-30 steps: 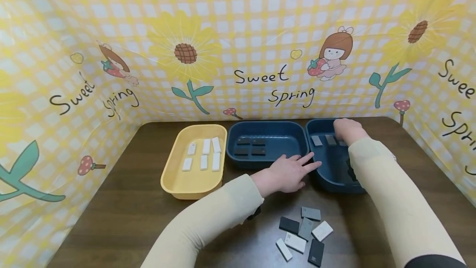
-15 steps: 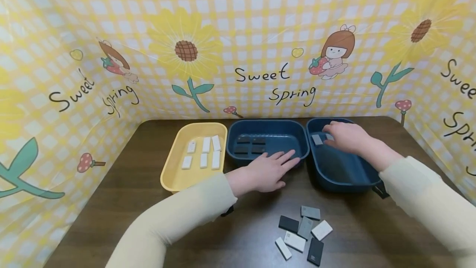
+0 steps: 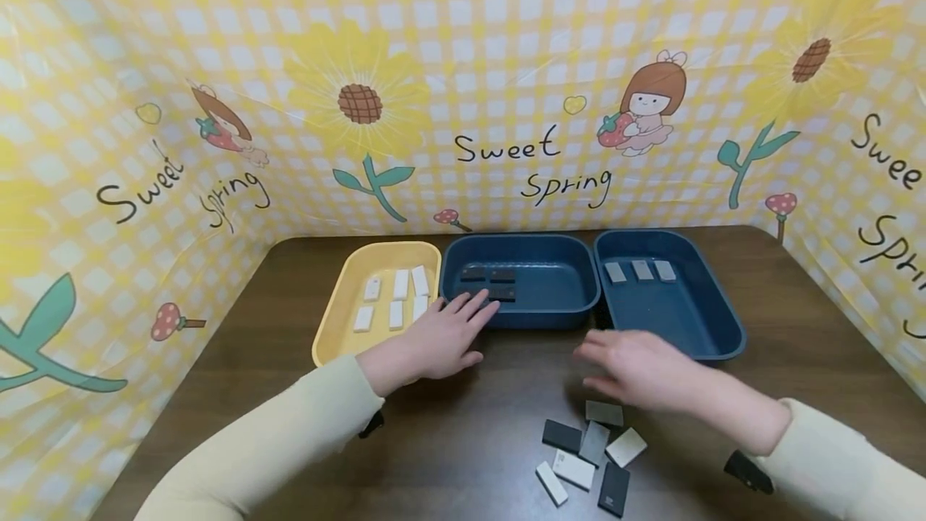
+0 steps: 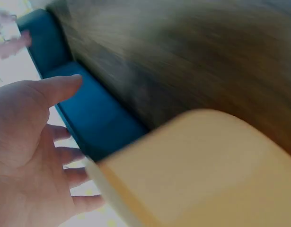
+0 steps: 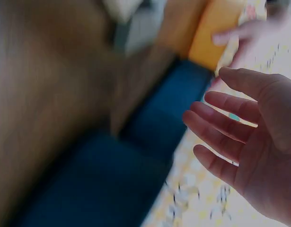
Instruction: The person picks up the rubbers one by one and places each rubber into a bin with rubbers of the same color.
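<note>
In the head view the left hand [image 3: 432,342] spreads its fingers over the front edges of the yellow tray [image 3: 329,328] and the middle blue tray [image 3: 538,317], holding nothing. The right hand [image 3: 640,368], empty with relaxed fingers, hovers just behind a loose pile of small blocks: a grey block [image 3: 595,442], a black block [image 3: 614,490] and a white block [image 3: 575,469] among them. Three light grey blocks [image 3: 642,270] stand in a row in the right blue tray [image 3: 712,312]. Both wrist views show open palms, the left [image 4: 27,156] and the right [image 5: 259,137].
Several white blocks [image 3: 396,314] lie in two rows in the yellow tray. Dark blocks [image 3: 502,274] lie at the left of the middle tray, partly behind the left hand. A checked cloth [image 3: 506,87] hangs behind the brown table [image 3: 239,344].
The right hand has left the right tray and come forward and left toward the pile, uncovering the three grey blocks. The left hand has moved left, from the middle tray's right side toward the yellow tray.
</note>
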{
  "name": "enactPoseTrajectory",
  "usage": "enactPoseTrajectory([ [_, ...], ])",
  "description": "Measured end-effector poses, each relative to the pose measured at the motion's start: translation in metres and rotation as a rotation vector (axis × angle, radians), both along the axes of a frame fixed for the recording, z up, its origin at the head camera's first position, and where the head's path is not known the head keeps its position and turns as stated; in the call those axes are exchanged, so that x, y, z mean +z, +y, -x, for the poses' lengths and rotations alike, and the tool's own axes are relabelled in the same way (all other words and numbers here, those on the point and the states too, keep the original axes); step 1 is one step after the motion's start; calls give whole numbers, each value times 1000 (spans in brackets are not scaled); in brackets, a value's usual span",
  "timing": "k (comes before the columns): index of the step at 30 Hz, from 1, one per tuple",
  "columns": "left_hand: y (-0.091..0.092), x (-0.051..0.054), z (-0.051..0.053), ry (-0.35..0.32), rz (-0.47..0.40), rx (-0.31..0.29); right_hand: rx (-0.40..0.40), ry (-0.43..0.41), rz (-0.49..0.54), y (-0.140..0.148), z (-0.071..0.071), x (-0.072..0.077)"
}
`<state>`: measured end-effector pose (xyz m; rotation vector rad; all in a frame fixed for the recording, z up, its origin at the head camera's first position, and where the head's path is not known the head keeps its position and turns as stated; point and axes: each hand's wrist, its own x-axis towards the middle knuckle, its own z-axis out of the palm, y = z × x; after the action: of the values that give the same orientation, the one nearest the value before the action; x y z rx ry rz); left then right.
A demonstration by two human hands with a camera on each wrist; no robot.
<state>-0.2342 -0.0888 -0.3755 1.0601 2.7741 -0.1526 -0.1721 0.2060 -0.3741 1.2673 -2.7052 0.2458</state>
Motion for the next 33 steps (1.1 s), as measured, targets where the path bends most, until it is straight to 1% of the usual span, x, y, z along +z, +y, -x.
enactPoseTrajectory([
  [3, -15, -3, 1, -6, -48, 46, 60, -64, -43, -13, -9, -12],
  [5, -21, -6, 2, -9, -77, 69, 69, -119, -81, -20, -13, -19],
  [8, -28, -9, 2, -9, -94, 84, 59, -189, -128, -28, -16, -26],
  [11, -31, -13, 2, -3, -97, 85, 38, -228, -155, -34, -17, -31],
  [14, -32, -16, 1, 9, -97, 92, 20, -251, -161, -38, -17, -33],
  [20, -33, -22, 2, 38, -127, 115, 2, -293, -161, -42, -20, -31],
  [29, -33, -26, 2, 52, -147, 113, 9, -353, -178, -49, -25, -29],
  [31, -34, -26, 2, 53, -141, 113, 3, -349, -182, -49, -25, -30],
  [33, -34, -26, 2, 56, -136, 113, 12, -296, -190, -49, -24, -31],
])
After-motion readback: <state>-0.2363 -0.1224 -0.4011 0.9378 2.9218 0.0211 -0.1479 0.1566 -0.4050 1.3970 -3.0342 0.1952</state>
